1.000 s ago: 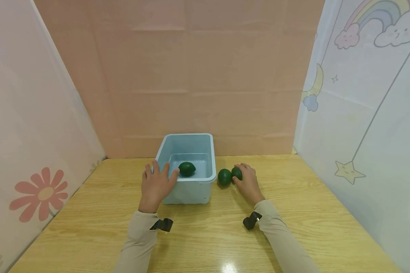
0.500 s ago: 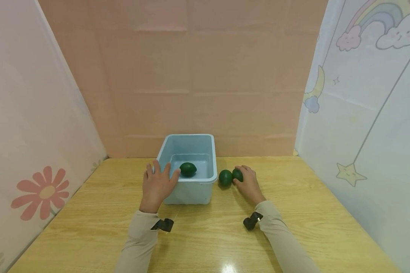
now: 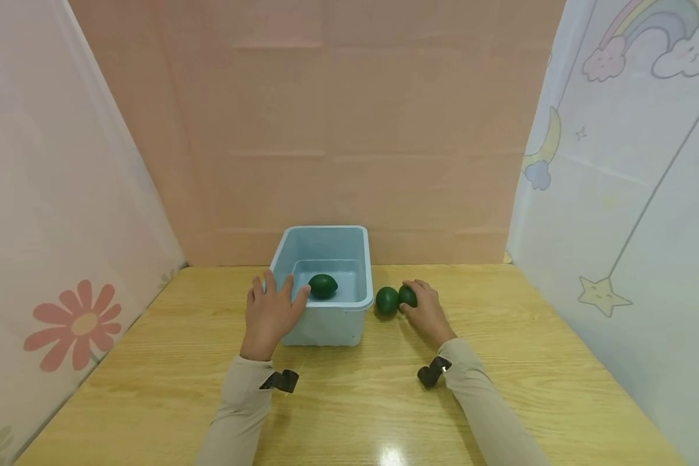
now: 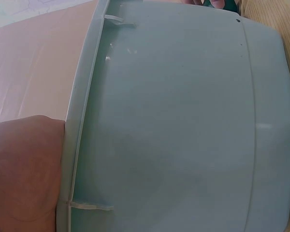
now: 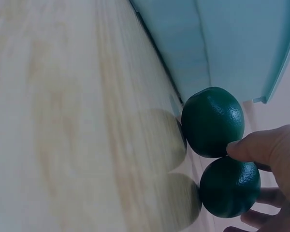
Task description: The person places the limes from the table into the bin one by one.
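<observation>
A light blue plastic bin [image 3: 320, 327] stands on the table, with one glossy dark green fruit [image 3: 323, 286], avocado-like with a pointed end, lying inside. Over the bin's near left rim rests my left hand [image 3: 272, 314], fingers spread. Two more such fruits lie side by side to the right of the bin. The one closer to the bin [image 3: 387, 301] is untouched by the fingers in the head view, though my thumb tip reaches it in the right wrist view. My right hand [image 3: 428, 314] holds the outer fruit [image 5: 229, 187] between thumb and fingers, down on the table.
The wooden table [image 3: 349, 401] runs up to a tan paper backdrop [image 3: 338, 129]. Printed white sheets hang on the left [image 3: 52, 162] and right [image 3: 635, 194]. A small black camera is strapped to each wrist.
The head view has shifted slightly. Both hands, the bin and the fruits keep their places relative to one another.
</observation>
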`<state>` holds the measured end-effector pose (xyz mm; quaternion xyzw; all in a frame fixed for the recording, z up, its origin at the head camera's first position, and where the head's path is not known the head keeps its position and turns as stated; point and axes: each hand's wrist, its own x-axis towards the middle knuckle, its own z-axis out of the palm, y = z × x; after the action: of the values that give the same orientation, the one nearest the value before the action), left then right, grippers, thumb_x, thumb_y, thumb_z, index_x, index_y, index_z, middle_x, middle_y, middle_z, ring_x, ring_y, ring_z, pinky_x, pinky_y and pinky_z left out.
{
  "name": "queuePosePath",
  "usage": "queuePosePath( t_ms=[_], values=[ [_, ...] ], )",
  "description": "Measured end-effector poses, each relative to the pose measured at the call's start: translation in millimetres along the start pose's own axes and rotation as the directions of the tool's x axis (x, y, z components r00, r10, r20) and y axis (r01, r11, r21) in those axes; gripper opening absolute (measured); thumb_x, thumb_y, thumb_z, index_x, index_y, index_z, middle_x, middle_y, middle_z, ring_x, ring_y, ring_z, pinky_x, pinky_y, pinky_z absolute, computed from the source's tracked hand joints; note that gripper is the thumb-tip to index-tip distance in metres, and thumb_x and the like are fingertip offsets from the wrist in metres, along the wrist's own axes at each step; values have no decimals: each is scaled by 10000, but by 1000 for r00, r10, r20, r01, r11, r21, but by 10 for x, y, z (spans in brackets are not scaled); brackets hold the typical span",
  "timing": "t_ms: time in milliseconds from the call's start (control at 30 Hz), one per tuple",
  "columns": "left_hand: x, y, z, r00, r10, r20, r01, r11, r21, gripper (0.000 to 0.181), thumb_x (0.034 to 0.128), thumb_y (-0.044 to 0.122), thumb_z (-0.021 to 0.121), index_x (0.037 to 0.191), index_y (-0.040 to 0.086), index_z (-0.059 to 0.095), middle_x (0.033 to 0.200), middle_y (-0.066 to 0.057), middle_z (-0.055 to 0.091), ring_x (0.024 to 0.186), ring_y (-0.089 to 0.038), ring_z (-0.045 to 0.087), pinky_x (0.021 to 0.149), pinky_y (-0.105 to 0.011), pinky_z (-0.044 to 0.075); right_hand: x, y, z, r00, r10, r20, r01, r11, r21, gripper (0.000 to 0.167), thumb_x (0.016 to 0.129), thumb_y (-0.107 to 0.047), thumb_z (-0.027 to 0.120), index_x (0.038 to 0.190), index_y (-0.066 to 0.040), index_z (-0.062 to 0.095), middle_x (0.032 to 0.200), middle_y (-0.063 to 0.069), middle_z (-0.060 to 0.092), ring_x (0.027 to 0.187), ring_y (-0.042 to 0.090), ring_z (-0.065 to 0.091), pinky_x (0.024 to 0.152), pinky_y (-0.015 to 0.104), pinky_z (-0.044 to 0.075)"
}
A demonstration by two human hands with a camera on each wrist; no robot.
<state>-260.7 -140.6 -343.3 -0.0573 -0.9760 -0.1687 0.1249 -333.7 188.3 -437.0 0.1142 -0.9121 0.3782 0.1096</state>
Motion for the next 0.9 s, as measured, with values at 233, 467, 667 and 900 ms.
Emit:
queuePosePath(
  t_ms=[233, 467, 667, 900],
  values=[
    [-4, 10, 4, 1000, -2, 4, 2, 1000, -2, 623, 1057, 487, 405, 1483, 37, 466, 1529, -404, 229, 1394, -624, 178, 1110, -682, 220, 2, 18, -13, 1000, -9, 2, 9, 1000, -6, 561, 935, -75, 686, 1447, 16, 476, 1494, 303, 369, 1356, 530, 323, 1030, 663, 385],
    [-2, 6, -7, 1000, 1, -10, -1, 1000, 10, 614, 1058, 481, 411, 1471, 33, 479, 1517, -409, 251, 1384, -628, 196, 1103, -680, 237, 19, -5, -5, 1000, -5, 7, 5, 1000, -16, 565, 937, -78, 689, 1453, 6, 476, 1491, 296, 375, 1354, 522, 332, 1034, 655, 387],
    [-9, 6, -13, 1000, 1, -7, -1, 1000, -4, 615, 1058, 480, 400, 1469, 29, 481, 1521, -406, 245, 1391, -624, 184, 1102, -679, 237, 32, 11, 10, 1000, -14, 2, 14, 999, -31, 591, 909, -43, 715, 1443, 23, 470, 1473, 297, 396, 1334, 518, 366, 1046, 646, 377],
    [-4, 11, -4, 1000, 1, -3, 0, 1000, 13, 615, 1060, 480, 405, 1479, 34, 469, 1523, -407, 238, 1390, -630, 180, 1106, -685, 225, 33, 68, 19, 999, -35, -20, 35, 999, -19, 590, 889, -2, 724, 1417, 41, 464, 1449, 311, 416, 1327, 493, 420, 1078, 620, 359]
  ],
)
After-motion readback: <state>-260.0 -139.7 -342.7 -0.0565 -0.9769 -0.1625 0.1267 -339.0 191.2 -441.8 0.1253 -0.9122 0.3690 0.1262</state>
